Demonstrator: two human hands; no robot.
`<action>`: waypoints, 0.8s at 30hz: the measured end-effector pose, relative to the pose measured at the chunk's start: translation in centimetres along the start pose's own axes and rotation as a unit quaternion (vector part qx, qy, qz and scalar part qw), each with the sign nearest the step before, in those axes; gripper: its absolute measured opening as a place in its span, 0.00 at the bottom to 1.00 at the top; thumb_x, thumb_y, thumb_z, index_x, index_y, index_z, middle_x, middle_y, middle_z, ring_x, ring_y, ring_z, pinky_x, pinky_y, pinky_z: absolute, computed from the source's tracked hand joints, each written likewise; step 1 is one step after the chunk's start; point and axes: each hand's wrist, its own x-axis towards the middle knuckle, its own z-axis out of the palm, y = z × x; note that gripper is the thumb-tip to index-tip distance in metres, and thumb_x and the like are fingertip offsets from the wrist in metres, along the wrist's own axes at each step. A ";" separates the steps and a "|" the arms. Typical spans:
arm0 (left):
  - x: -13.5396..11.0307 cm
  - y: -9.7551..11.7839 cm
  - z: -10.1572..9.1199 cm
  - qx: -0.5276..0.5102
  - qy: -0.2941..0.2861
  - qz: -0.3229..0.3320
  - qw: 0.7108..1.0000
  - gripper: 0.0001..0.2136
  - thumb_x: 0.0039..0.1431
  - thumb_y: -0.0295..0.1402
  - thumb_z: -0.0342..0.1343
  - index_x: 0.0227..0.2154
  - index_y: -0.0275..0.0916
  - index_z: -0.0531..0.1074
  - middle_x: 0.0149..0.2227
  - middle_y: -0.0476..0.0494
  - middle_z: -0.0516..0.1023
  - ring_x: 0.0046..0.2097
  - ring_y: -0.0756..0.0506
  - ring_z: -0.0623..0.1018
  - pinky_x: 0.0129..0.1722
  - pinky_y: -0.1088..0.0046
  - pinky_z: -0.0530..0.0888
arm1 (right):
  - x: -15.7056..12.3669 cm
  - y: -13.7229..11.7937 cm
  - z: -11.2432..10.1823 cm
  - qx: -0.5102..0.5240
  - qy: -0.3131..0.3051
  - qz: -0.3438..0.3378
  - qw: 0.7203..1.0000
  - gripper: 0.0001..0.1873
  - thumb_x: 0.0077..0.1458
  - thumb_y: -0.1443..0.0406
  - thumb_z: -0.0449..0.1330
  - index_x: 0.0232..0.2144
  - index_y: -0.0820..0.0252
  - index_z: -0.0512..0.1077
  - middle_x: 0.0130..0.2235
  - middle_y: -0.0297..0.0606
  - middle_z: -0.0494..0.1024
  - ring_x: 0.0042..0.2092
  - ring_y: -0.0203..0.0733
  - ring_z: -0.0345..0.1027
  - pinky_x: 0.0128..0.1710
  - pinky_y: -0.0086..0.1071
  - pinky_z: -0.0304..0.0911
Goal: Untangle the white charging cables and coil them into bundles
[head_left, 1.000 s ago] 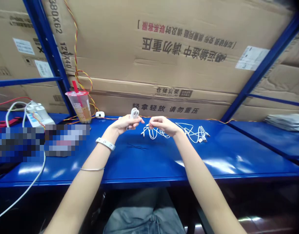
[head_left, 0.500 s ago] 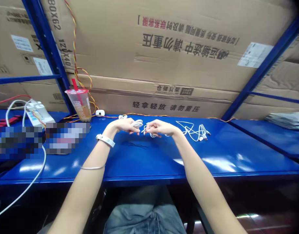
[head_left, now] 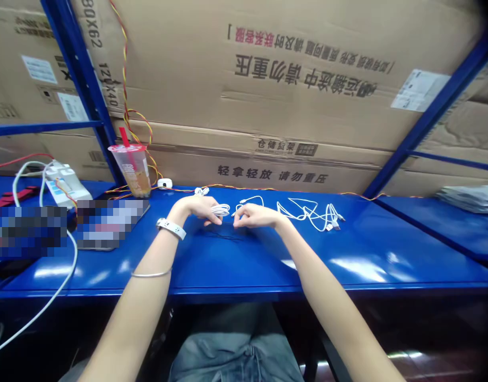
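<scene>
My left hand (head_left: 204,208) is closed around a coiled white charging cable (head_left: 220,210), whose loops stick out past the thumb toward the right. Facing it, my right hand (head_left: 254,216) has thumb and forefinger pinched together; what sits between the fingertips, if anything, is too small to make out. Thin black ties (head_left: 223,236) lie on the blue table just below both hands. Another bundled white cable (head_left: 202,191) rests behind my left hand. Beyond and to the right of my right hand, loose white cables (head_left: 307,212) spread in tangled loops.
A drink cup (head_left: 134,170) with a red straw stands at the back left, beside a small white case (head_left: 164,183). Left of it are a white power strip (head_left: 66,183) and a blurred tablet-like object (head_left: 108,225). Cardboard boxes (head_left: 244,116) wall off the rear.
My right hand has lowered slightly, and its fingers have drawn into a tighter pinch. The white cable seen under it before now lies behind it. My left hand keeps the coil, lowered slightly.
</scene>
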 end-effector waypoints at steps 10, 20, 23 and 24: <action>0.9 -1.2 0.2 0.065 -0.039 -0.051 0.996 0.13 0.38 0.36 0.68 0.18 0.38 0.69 0.16 0.51 0.68 0.20 0.51 0.62 0.23 0.74 0.56 | 0.7 -0.1 0.4 -0.108 -0.032 0.023 0.993 0.15 0.49 0.56 0.62 0.23 0.63 0.76 0.26 0.38 0.77 0.29 0.37 0.66 0.29 0.29 0.55; 0.8 -1.2 0.1 0.033 0.013 -0.052 0.998 0.10 0.35 0.34 0.70 0.19 0.38 0.74 0.17 0.50 0.70 0.19 0.51 0.63 0.21 0.75 0.57 | -0.5 -1.3 0.0 -0.128 0.029 0.036 0.991 0.16 0.44 0.53 0.67 0.28 0.60 0.77 0.24 0.33 0.74 0.26 0.36 0.66 0.27 0.29 0.54; 0.6 -1.3 -0.1 0.006 0.054 -0.040 0.998 0.10 0.37 0.34 0.70 0.18 0.39 0.73 0.16 0.50 0.67 0.19 0.50 0.63 0.20 0.75 0.56 | -0.4 -1.5 0.3 -0.128 0.045 -0.010 0.991 0.13 0.46 0.56 0.67 0.29 0.60 0.77 0.28 0.34 0.76 0.30 0.37 0.67 0.29 0.28 0.55; 0.6 -1.3 -0.1 -0.023 0.068 -0.028 0.997 0.11 0.38 0.35 0.70 0.18 0.39 0.72 0.16 0.51 0.66 0.19 0.51 0.62 0.20 0.75 0.56 | -0.3 -1.5 0.5 -0.126 0.052 -0.014 0.991 0.12 0.47 0.56 0.66 0.29 0.60 0.77 0.28 0.34 0.76 0.30 0.37 0.67 0.29 0.28 0.56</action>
